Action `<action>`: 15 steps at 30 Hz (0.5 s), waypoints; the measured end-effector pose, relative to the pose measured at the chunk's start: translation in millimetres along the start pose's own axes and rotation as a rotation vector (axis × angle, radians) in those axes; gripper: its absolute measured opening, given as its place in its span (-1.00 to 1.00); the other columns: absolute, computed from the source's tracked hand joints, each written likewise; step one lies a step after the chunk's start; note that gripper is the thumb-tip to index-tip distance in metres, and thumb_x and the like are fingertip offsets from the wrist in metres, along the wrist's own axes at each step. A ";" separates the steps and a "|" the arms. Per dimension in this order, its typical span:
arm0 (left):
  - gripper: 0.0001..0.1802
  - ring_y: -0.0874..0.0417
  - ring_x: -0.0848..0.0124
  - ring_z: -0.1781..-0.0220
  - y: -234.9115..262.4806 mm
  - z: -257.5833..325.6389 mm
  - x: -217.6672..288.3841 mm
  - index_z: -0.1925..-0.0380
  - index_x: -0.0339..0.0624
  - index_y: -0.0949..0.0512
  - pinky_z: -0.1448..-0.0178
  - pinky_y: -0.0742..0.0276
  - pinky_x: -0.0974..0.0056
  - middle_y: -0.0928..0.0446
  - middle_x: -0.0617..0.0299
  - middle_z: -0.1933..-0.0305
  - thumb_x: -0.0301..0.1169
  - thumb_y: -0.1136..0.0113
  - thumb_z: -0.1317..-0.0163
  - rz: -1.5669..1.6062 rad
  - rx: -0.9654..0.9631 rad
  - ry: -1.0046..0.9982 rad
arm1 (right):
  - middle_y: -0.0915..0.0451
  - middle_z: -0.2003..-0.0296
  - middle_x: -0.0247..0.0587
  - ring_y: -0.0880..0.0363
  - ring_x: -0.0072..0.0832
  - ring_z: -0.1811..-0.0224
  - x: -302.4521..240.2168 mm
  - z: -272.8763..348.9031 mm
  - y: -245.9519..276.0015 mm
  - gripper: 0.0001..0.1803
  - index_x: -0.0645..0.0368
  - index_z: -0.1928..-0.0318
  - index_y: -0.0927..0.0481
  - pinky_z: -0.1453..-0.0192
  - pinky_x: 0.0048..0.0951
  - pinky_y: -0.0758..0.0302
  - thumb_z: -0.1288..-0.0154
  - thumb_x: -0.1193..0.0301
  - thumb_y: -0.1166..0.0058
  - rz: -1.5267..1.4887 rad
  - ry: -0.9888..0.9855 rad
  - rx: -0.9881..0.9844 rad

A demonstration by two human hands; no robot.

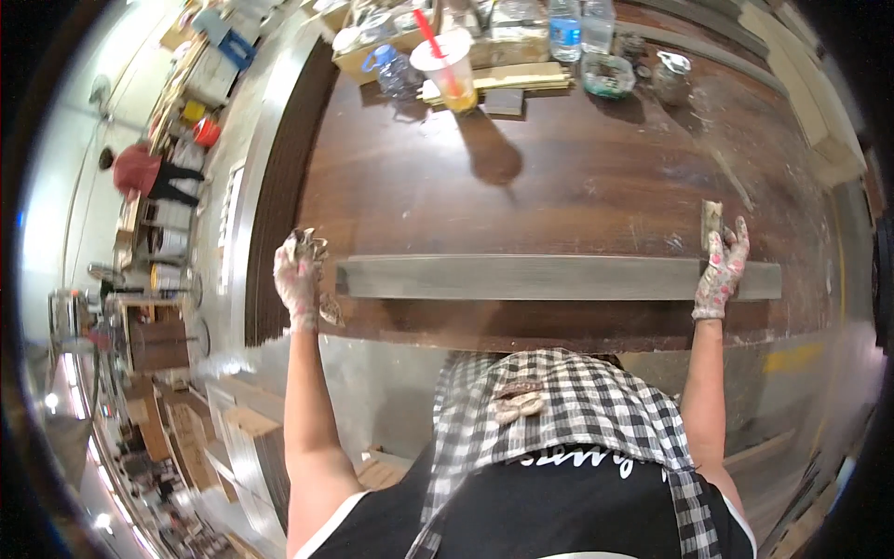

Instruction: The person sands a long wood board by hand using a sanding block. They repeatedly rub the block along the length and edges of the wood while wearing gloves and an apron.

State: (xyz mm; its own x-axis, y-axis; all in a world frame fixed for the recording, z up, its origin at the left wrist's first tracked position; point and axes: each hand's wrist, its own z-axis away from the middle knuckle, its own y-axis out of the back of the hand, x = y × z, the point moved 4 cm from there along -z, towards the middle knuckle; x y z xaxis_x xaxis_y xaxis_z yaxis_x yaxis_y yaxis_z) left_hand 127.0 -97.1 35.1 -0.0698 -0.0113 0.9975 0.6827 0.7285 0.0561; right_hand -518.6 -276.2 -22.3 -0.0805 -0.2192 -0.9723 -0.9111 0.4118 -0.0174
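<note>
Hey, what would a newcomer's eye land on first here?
Probably the long grey strip across the near side of the table, with the left hand holding a rag by its left end and the right hand holding a block near the other. Farther back, the red straw in the cup stands out.

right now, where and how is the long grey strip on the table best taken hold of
Probably take the long grey strip by its two short ends, coming from left and right together: it is narrow, lies crosswise, and both ends show uncovered.
</note>
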 end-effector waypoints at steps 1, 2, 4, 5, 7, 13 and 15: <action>-0.69 -0.71 0.37 0.03 -8.5 12.2 15.6 -0.02 -0.15 -0.58 -0.06 -0.62 0.11 -0.68 0.18 0.06 -0.51 -0.17 -0.26 0.064 -0.046 -0.080 | -0.44 -0.07 -0.27 -0.42 -0.53 -0.11 -3.0 5.2 -0.6 -0.36 0.19 -0.47 -0.25 -0.31 -0.44 -0.36 -0.43 0.54 -0.09 0.000 -0.003 0.003; -0.60 -0.67 0.32 -0.07 -32.7 30.5 29.1 -0.07 -0.13 -0.55 -0.19 -0.54 0.04 -0.66 0.16 -0.02 -0.52 -0.17 -0.20 -0.250 -0.237 -0.157 | -0.45 -0.09 -0.25 -0.42 -0.49 -0.14 -19.3 12.4 -9.0 -0.37 0.19 -0.47 -0.25 -0.34 -0.40 -0.35 -0.44 0.53 -0.06 0.058 -0.011 0.040; -0.52 -0.59 0.23 -0.21 -95.9 76.5 16.1 -0.12 -0.10 -0.54 -0.33 -0.43 -0.07 -0.60 0.14 -0.16 -0.52 -0.13 -0.13 -0.848 -0.554 -0.562 | -0.41 -0.17 -0.24 -0.38 -0.48 -0.21 -16.7 11.8 -10.6 -0.37 0.17 -0.47 -0.25 -0.39 -0.38 -0.32 -0.44 0.52 -0.07 0.075 0.028 0.082; -0.52 -0.56 0.19 -0.25 -125.8 108.2 -3.5 -0.11 -0.09 -0.54 -0.35 -0.39 -0.11 -0.56 0.14 -0.23 -0.52 -0.09 -0.13 -1.147 -0.654 -0.889 | -0.39 -0.21 -0.24 -0.36 -0.47 -0.23 -6.2 11.2 -9.9 -0.37 0.17 -0.47 -0.25 -0.40 -0.38 -0.31 -0.44 0.51 -0.07 0.071 0.078 0.100; -0.47 -0.50 0.10 -0.30 -189.2 144.7 14.7 -0.14 -0.06 -0.54 -0.37 -0.35 -0.15 -0.49 0.11 -0.30 -0.45 -0.12 -0.07 -1.051 -0.757 -0.915 | -0.35 -0.31 -0.26 -0.33 -0.45 -0.27 -5.9 12.5 -5.3 -0.37 0.16 -0.47 -0.25 -0.43 -0.36 -0.28 -0.43 0.50 -0.09 0.042 0.077 0.157; -0.37 -0.52 0.00 -0.19 -372.9 226.7 3.4 -0.28 -0.13 -0.42 -0.18 -0.45 -0.06 -0.49 0.01 -0.24 -0.38 -0.24 -0.15 -1.068 -1.117 -0.895 | -0.32 -0.37 -0.23 -0.31 -0.42 -0.30 -9.2 13.3 -2.0 -0.31 0.19 -0.49 -0.22 -0.45 -0.33 -0.26 -0.41 0.44 -0.15 0.052 0.163 0.244; -0.41 -0.54 -0.01 -0.15 -379.1 236.4 24.6 -0.27 -0.13 -0.43 -0.14 -0.48 -0.06 -0.52 -0.03 -0.17 -0.29 -0.24 -0.22 -1.076 -1.140 -1.170 | -0.22 -0.47 -0.12 -0.15 -0.32 -0.52 -8.8 -3.5 30.2 -0.30 0.24 -0.49 -0.19 -0.58 -0.23 -0.10 -0.44 0.42 -0.14 -0.064 0.175 0.355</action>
State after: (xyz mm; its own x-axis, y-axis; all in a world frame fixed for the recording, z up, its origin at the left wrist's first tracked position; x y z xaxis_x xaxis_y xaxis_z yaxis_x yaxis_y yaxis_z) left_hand -305.4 -211.7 28.2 -0.7511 0.6585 0.0471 0.0745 0.0137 0.9971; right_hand -546.8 -264.9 -13.5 -0.1235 -0.3891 -0.9129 -0.7226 0.6658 -0.1861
